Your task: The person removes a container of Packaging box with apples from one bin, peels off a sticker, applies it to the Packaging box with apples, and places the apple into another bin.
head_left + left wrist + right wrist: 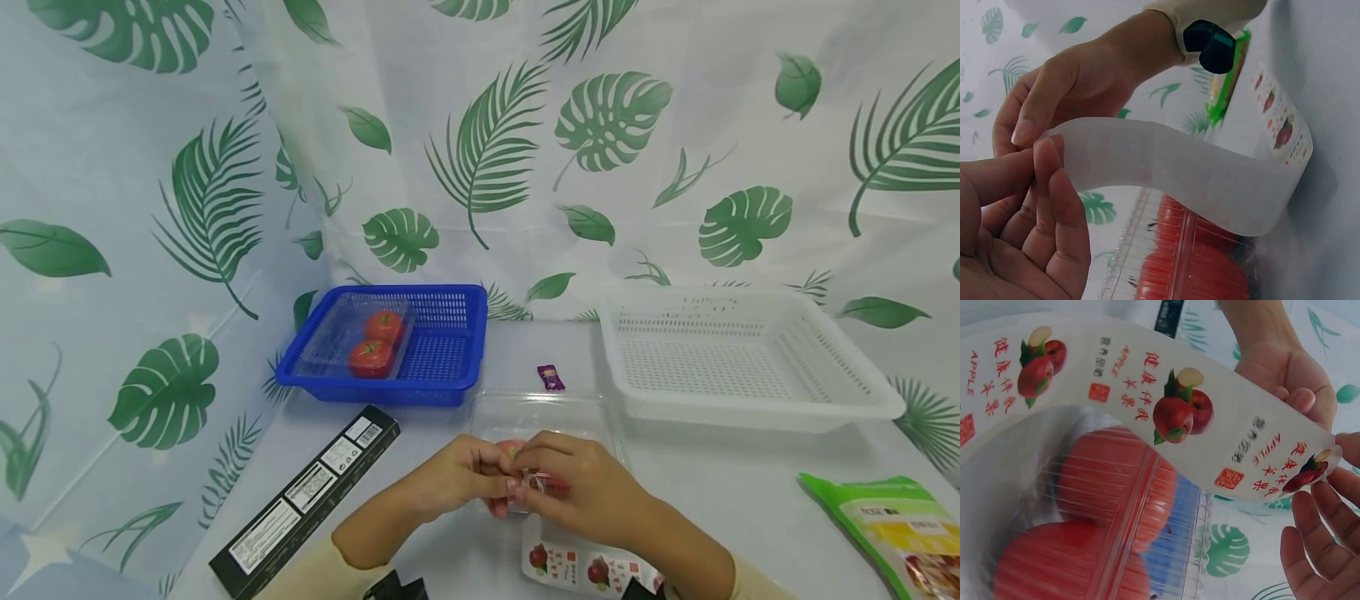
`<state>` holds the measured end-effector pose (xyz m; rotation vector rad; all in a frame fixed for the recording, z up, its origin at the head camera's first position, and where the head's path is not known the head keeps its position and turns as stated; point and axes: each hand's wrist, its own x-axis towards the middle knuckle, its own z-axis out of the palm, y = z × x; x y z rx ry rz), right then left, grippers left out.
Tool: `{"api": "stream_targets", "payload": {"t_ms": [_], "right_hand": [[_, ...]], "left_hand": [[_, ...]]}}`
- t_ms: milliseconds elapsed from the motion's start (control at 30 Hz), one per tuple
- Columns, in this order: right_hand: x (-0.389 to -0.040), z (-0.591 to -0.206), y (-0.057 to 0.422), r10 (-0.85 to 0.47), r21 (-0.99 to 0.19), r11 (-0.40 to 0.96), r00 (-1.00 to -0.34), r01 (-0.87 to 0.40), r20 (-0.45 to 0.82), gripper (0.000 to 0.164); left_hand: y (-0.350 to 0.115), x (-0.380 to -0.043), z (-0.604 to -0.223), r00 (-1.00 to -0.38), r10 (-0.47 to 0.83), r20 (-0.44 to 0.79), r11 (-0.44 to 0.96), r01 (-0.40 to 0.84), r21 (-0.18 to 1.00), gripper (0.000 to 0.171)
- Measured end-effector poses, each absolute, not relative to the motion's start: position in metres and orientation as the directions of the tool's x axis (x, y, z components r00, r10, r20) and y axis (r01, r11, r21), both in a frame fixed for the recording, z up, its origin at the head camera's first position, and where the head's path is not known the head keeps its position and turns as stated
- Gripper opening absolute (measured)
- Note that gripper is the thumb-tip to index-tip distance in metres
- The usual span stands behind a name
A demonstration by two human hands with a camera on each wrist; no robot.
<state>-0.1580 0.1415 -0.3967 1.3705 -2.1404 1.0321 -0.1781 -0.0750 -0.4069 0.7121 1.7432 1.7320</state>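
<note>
Both hands meet at the free end of a strip of apple labels [1179,406], printed with red apples and the word APPLE. My left hand [1029,231] pinches that end with its fingertips, and my right hand [1329,531] pinches it right beside them. The strip's blank back [1166,156] curves down to the table, where its printed side [555,562] lies in front of the hands. Below the raised strip sits a clear plastic box [547,408] holding red apples [1104,475]. In the head view the hands cover most of these apples.
At the back left, a blue basket [420,392] contains another clear box with two red fruits [372,358]. A white basket [757,412] stands back right. A purple wrapped candy [551,377] lies between them. A long black box [307,500] is at left, a green packet [885,525] at right.
</note>
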Motion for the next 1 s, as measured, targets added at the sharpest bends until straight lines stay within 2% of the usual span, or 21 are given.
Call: {"api": "stream_targets", "payload": {"t_ms": [267, 367, 567, 733, 900, 1000], "right_hand": [[-0.159, -0.399, 0.145, -0.618, -0.372, 0.255, -0.446, -0.893, 0.647, 0.017], [-0.160, -0.399, 0.146, -0.629, -0.356, 0.234, -0.420, -0.905, 0.654, 0.017], [-0.163, -0.400, 0.147, -0.623, -0.287, 0.194, -0.344, -0.938, 0.703, 0.027], [-0.164, -0.400, 0.149, -0.656, -0.281, 0.184, -0.331, -0.942, 0.678, 0.010], [-0.166, -0.400, 0.151, -0.700, -0.268, 0.189, -0.321, -0.945, 0.638, 0.012], [-0.168, -0.401, 0.150, -0.707, -0.254, 0.172, -0.299, -0.952, 0.641, 0.007]], "left_hand": [[-0.076, -0.178, -0.407, -0.692, 0.720, -0.048, 0.022, -0.046, 0.999, 0.018], [-0.078, -0.179, -0.409, -0.690, 0.722, -0.051, 0.023, -0.050, 0.998, 0.019], [-0.084, -0.178, -0.412, -0.693, 0.720, -0.038, 0.007, -0.048, 0.999, 0.021], [-0.088, -0.177, -0.413, -0.692, 0.721, -0.031, -0.007, -0.052, 0.999, 0.025], [-0.092, -0.177, -0.414, -0.708, 0.705, -0.047, 0.000, -0.067, 0.998, 0.026], [-0.095, -0.177, -0.414, -0.712, 0.699, -0.062, 0.006, -0.081, 0.997, 0.026]]}}
